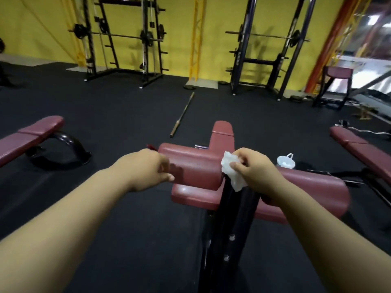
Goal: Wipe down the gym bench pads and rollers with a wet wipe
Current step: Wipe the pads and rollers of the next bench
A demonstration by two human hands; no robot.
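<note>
the wet wipe (231,170) is bunched in the right hand (254,172), whose fingers pinch it just right of the upper roller (194,163), over the black post (239,208). the left hand (148,168) curls its fingers round that roller's left end. the roller shows a faint sheen, so i'd guess it is partly wiped. the lower roller (190,195) beneath it, the right-side roller (313,187) and the long pad (222,134) beyond it look still to do. a white tub (285,161) stands further right. no writing is readable.

No legible text, labels, brands or numbers anywhere in view.
</note>
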